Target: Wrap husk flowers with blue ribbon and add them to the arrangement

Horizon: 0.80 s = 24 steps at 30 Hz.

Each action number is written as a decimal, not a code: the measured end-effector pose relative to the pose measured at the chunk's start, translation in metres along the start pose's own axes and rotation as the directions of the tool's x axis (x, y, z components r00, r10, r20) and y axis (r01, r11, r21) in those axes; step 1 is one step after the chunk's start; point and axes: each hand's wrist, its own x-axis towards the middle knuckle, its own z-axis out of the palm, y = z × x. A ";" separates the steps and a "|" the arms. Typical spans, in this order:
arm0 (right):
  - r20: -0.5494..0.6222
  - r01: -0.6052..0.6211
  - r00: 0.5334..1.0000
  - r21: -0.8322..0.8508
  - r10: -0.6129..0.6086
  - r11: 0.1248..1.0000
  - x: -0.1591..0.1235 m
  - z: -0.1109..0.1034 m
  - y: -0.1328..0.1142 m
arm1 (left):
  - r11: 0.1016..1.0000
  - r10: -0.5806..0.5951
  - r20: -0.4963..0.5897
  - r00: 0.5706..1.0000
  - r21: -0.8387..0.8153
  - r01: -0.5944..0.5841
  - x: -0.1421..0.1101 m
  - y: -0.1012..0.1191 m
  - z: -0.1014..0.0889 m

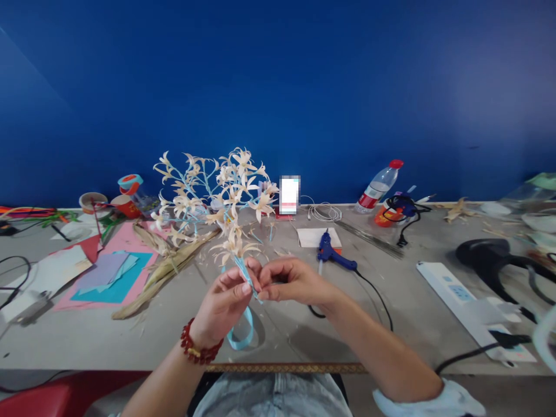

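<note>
In the middle of the head view I hold a spray of cream artificial flowers (237,246) by its blue-wrapped stem. My left hand (230,295) is closed round the stem, thumb on its near side. The fingers of my right hand (291,281) pinch at the stem's lower end; fingertips partly hide what they grip there. A light blue ribbon (240,336) hangs in a loop below my hands. Behind them stands a larger branching bunch of cream flowers (208,191) on blue stems.
Right of my hands a blue glue gun (330,253) rests by a small white box (304,236). A phone (289,195), plastic bottle (377,185) and power strip (460,301) lie beyond. Dried husks (174,266) and coloured paper sheets (108,284) are at left.
</note>
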 end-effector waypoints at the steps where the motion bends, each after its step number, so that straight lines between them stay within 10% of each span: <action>1: -0.002 0.022 1.000 -0.040 -0.022 0.999 0.000 0.000 0.000 | 1.000 0.009 -0.017 1.000 0.006 -0.009 -0.001 -0.001 -0.001; 14: -0.002 0.138 0.987 -0.504 -0.160 0.853 -0.001 -0.006 -0.001 | 0.947 0.082 -0.105 0.991 0.318 -0.045 -0.011 -0.006 -0.018; 24: -0.114 -0.023 0.991 -0.668 -0.072 0.744 -0.009 0.005 -0.003 | 0.911 0.109 -0.155 0.982 0.411 -0.036 -0.014 -0.014 -0.020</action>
